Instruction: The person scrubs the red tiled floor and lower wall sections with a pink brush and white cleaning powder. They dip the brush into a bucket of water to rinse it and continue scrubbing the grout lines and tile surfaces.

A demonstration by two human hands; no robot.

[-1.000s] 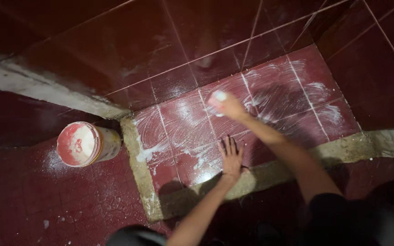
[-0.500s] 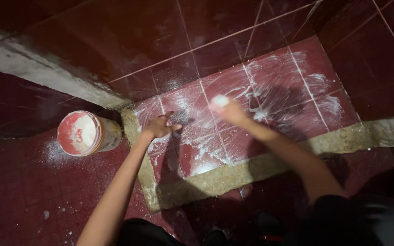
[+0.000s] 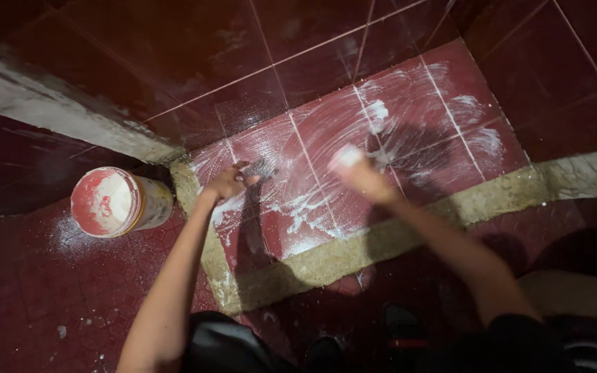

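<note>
While the head view looks down on a raised block of dark red tiles smeared with white paste, the right hand has its fingers clamped on a pale wad, blurred, against the tile face. The left hand rests near the block's corner, fingers loosely curled together; a red-and-white bucket stands on the floor beside. The wad looks soft, light and slippery with paste, best gripped whole in the palm.

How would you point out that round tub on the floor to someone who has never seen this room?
Start at the patch of dark red tiles smeared with white paste and framed by a rough cement border. Go left past the left hand at the patch's corner. There, on the patterned red floor, lies the tub on its side: pale-walled, its open mouth stained red and white, with white powder spilled around it.
</note>
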